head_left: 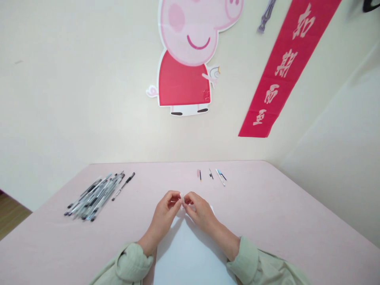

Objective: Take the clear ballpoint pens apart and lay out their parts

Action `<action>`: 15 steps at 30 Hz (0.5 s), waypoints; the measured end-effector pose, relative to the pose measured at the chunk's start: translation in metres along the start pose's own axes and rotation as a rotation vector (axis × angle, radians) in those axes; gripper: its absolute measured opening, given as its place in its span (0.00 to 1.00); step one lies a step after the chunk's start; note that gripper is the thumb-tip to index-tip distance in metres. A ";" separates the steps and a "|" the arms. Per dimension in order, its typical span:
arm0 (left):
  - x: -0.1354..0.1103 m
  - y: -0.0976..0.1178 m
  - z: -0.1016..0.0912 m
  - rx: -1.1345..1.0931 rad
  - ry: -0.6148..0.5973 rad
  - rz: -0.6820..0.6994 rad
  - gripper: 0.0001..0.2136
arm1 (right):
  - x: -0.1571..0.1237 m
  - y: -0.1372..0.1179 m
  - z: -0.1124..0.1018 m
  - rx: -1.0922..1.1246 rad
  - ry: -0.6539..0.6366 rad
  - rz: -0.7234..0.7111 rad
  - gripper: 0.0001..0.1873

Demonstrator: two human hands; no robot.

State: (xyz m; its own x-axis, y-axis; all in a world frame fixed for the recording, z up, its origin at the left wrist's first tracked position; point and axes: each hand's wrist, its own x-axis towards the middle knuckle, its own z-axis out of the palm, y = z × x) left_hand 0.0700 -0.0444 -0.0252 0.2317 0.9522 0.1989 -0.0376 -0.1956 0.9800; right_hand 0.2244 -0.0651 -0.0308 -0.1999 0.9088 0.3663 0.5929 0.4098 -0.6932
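Note:
My left hand (pixel 168 206) and my right hand (pixel 198 209) meet over the upper end of a white sheet (pixel 192 257). Between their fingertips is a small whitish piece (pixel 182 196), pinched from both sides. Its kind is too small to make out, and the fingers cover part of it. Both hands are closed, thumbs and forefingers pressed together. The white sheet lies flat on the table under my wrists.
A heap of pens (pixel 96 196) lies at the left on the pink table (pixel 267 221), with one black-capped pen (pixel 123 187) beside it. Toward the back right lie a pink stick (pixel 198 173), thin dark pieces (pixel 211 174) and a white pen (pixel 220 177). A wall rises behind the table.

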 end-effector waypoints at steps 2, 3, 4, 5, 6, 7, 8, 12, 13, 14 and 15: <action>0.003 -0.009 -0.003 -0.018 0.037 -0.070 0.10 | 0.003 0.006 -0.001 -0.018 0.013 0.034 0.03; 0.005 -0.013 -0.004 -0.019 0.054 -0.105 0.11 | 0.004 0.011 -0.002 -0.042 0.025 0.071 0.02; 0.006 -0.016 -0.005 -0.015 0.065 -0.136 0.12 | 0.006 0.016 -0.005 -0.084 0.036 0.123 0.02; 0.007 -0.019 -0.006 -0.009 0.069 -0.159 0.12 | 0.007 0.022 -0.009 -0.141 0.047 0.186 0.02; 0.008 -0.021 -0.006 0.000 0.066 -0.173 0.11 | 0.009 0.027 -0.014 -0.207 0.054 0.251 0.02; 0.008 -0.022 -0.006 0.012 0.056 -0.177 0.10 | 0.011 0.033 -0.019 -0.275 0.059 0.311 0.02; 0.008 -0.022 -0.006 0.025 0.044 -0.170 0.10 | 0.012 0.038 -0.025 -0.325 0.067 0.355 0.03; 0.007 -0.020 -0.003 0.077 0.012 -0.119 0.09 | 0.023 0.049 -0.041 -0.450 0.089 0.432 0.05; 0.006 -0.020 -0.002 0.083 0.008 -0.114 0.09 | 0.027 0.049 -0.041 -0.480 0.085 0.438 0.06; 0.006 -0.020 -0.002 0.087 0.006 -0.110 0.09 | 0.032 0.049 -0.040 -0.510 0.077 0.441 0.07; 0.006 -0.020 -0.001 0.089 0.005 -0.108 0.10 | 0.038 0.048 -0.038 -0.540 0.069 0.442 0.08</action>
State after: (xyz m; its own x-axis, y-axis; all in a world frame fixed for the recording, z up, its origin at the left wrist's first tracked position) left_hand 0.0708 -0.0348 -0.0437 0.2245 0.9700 0.0928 0.0740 -0.1119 0.9910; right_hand 0.2751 -0.0143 -0.0267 0.1886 0.9669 0.1718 0.9152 -0.1096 -0.3877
